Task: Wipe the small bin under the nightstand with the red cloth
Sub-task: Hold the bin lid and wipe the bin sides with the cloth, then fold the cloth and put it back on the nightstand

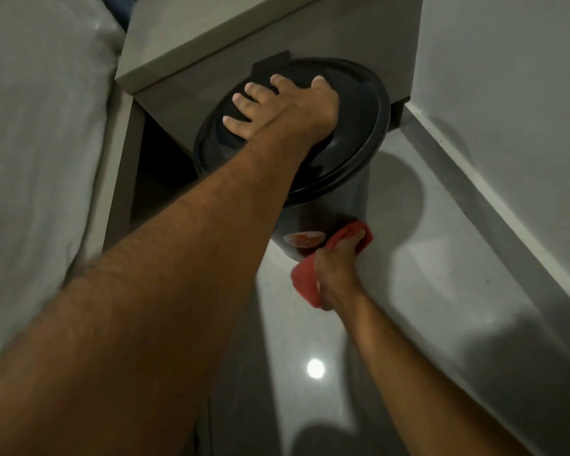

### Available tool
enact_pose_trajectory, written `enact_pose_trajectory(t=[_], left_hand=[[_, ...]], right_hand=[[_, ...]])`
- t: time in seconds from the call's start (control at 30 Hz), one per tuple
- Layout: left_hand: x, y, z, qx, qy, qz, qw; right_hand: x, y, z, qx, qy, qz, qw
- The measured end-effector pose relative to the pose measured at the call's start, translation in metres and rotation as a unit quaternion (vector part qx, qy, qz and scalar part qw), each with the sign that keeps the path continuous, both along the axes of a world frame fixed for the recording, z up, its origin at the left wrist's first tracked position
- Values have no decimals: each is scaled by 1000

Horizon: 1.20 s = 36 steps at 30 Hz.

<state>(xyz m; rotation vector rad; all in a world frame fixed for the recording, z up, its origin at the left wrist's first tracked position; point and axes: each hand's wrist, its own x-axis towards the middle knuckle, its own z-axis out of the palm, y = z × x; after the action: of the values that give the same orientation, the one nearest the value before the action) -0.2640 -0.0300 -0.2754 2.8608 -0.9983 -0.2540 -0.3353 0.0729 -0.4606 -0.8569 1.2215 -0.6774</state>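
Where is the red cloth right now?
In the head view, the cloth is right of centre, held in the right hand against the lower side of the bin, just above the floor.

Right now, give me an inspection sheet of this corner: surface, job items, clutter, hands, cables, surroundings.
Surface: glossy grey floor, with a round light reflection and shadows.
Job's things: small black bin, lid closed, standing at the nightstand; an orange-and-white label low on its side. Red cloth pressed to the bin's lower side.
Clutter: nothing seen.
Hands: left hand spread flat on the lid, steadying it; right hand has its grip on the cloth.
Cables: nothing seen.
Surroundings: bed with pale bedding left of the nightstand; white wall with skirting at right.
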Motion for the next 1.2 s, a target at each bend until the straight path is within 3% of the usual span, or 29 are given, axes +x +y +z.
enact_pose_trajectory(t=[0.1, 0.27, 0.33, 0.43, 0.57, 0.63, 0.67, 0.7, 0.73, 0.77, 0.8, 0.83, 0.87, 0.9, 0.93, 1.03, 1.07, 1.2], left_hand=[[2, 2, 0, -9, 8, -7, 1000], [5, 2, -1, -22, 27, -8, 999], [7, 5, 3, -19, 49, -19, 998], [6, 20, 9, -19, 76, -46, 996], [-13, 81, 21, -110, 45, -118, 986], [-28, 123, 36, -140, 135, -126, 973], [-34, 141, 50, -167, 244, -95, 950], [-41, 157, 70, -212, 404, -37, 889], [-49, 175, 94, -263, 573, 38, 775], [-50, 190, 122, -300, 706, 110, 632], [-51, 204, 153, -326, 795, 178, 479], [-52, 216, 177, -345, 837, 230, 358], [-47, 224, 204, -365, 845, 259, 291], [-42, 231, 227, -391, 836, 273, 271], [-35, 237, 245, -408, 812, 284, 304], [-5, 241, 299, -404, 711, 287, 498], [5, 239, 316, -409, 680, 277, 542], [55, 204, 361, -407, 584, 244, 658]], right_hand=[[1, -11, 33, 62, -126, -23, 990], [-35, 4, 96, -9, -291, -56, 955], [-64, 10, 110, 76, -362, -130, 920], [-135, 38, 134, 170, -283, -206, 921], [-186, 62, 199, 217, -358, -148, 896], [-177, 57, 240, 187, -382, -111, 898], [-174, 53, 263, 160, -362, -127, 910], [-159, 48, 291, 142, -322, -139, 926], [-143, 42, 313, 165, -316, -132, 925], [-126, 38, 343, 231, -338, -133, 902], [-114, 38, 373, 229, -337, -148, 901], [-103, 38, 397, 212, -320, -163, 909], [-90, 36, 420, 214, -309, -147, 915], [-80, 36, 439, 215, -291, -132, 923], [-74, 36, 450, 211, -266, -124, 932], [-56, 22, 500, 207, -223, -65, 951], [-53, 16, 515, 198, -224, -31, 954], [-37, -32, 548, 137, -126, 94, 978]])
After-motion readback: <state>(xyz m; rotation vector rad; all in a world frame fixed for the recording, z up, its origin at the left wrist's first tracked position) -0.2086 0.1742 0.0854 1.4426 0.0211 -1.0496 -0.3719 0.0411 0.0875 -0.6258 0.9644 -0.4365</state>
